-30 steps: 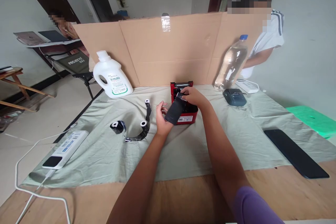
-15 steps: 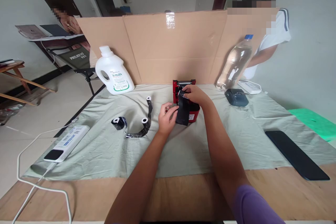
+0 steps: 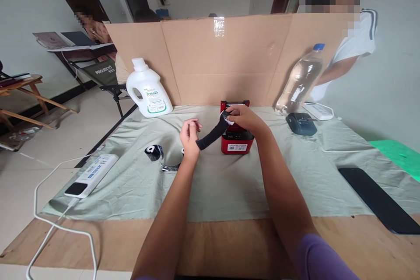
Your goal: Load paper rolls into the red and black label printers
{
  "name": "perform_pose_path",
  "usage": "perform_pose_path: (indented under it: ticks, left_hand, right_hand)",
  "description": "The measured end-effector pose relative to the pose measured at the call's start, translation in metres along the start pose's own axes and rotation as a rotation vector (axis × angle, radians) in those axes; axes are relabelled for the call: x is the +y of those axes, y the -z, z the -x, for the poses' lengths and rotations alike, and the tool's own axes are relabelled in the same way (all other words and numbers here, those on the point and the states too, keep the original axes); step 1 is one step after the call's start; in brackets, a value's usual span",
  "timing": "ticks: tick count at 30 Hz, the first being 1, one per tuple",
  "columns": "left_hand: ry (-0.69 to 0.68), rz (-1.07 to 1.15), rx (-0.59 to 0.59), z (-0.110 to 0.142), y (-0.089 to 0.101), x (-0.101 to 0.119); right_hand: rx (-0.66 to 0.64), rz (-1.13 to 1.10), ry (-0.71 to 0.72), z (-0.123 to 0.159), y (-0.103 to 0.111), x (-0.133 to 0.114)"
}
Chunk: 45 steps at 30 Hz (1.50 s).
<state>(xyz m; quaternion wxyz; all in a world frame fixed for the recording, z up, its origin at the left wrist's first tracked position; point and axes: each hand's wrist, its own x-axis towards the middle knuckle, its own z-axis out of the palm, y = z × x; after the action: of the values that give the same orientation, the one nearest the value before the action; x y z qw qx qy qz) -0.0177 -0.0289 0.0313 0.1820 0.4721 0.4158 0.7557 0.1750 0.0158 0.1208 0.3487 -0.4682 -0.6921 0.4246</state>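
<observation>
currently the right hand sits over the open top of the small red printer, fingers closed on a roll with a white core end, from which a black ribbon runs down and left. left hand is raised just left of the printer, fingers curled narrow; the ribbon's free end lies against it, though whether it is actually pinched cannot be told. ribbon hangs taut-ish between the two hands, probably so it stays flat. printer stands on a pale green cloth near the cardboard screen. spare ribbon spools lie left of the left hand, partly hidden by the wrist. white jug and clear bottle stand against the screen; power strip at left edge; a second small dark device lies to the right.
</observation>
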Motion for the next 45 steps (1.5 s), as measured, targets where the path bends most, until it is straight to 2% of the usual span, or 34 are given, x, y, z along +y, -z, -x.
perform_pose_path:
  ticks: [2,6,8,10,14,16,19,23,25,28,30,34,39,45]
  left_hand:
    - [-0.05,0.019,0.033,-0.016,0.008,0.015]
    - [-0.136,0.126,0.233,-0.047,0.025,0.043]
    - [-0.19,0.177,0.271,-0.059,0.033,0.055]
    - [-0.208,0.159,0.194,-0.064,0.036,0.067]
    - [-0.04,-0.065,-0.174,-0.058,0.028,0.089]
    - [-0.005,-0.171,-0.295,-0.051,0.021,0.095]
    - [-0.066,-0.242,-0.346,-0.046,0.014,0.099]
    - [-0.113,-0.223,-0.379,-0.049,0.017,0.097]
    - [-0.041,-0.158,-0.439,-0.053,0.023,0.096]
    - [0.141,-0.069,-0.568,-0.055,0.03,0.097]
    - [0.217,-0.055,-0.606,-0.055,0.033,0.097]
    - [0.235,-0.051,-0.611,-0.054,0.032,0.094]
    - [0.186,-0.122,-0.612,-0.053,0.027,0.092]
    - [0.04,-0.373,-0.367,-0.051,0.025,0.105]
  right_hand:
    - [0.016,0.003,0.013,0.003,-0.002,-0.006]
    - [0.036,-0.003,0.059,0.01,-0.004,-0.016]
    - [0.044,-0.027,0.072,0.013,-0.005,-0.02]
    - [0.053,-0.057,0.08,0.016,-0.008,-0.024]
    - [0.08,-0.148,0.131,0.021,-0.018,-0.034]
    - [0.075,-0.202,0.177,0.023,-0.026,-0.04]
    - [0.065,-0.247,0.222,0.026,-0.036,-0.046]
    - [0.04,-0.276,0.209,0.031,-0.042,-0.053]
    - [0.02,-0.271,0.191,0.033,-0.042,-0.055]
    - [-0.006,-0.237,0.175,0.035,-0.04,-0.057]
    - [-0.014,-0.216,0.172,0.037,-0.039,-0.058]
    - [-0.028,-0.218,0.18,0.04,-0.038,-0.06]
    - [-0.05,-0.245,0.206,0.041,-0.038,-0.06]
    - [-0.008,-0.29,0.224,0.037,-0.041,-0.057]
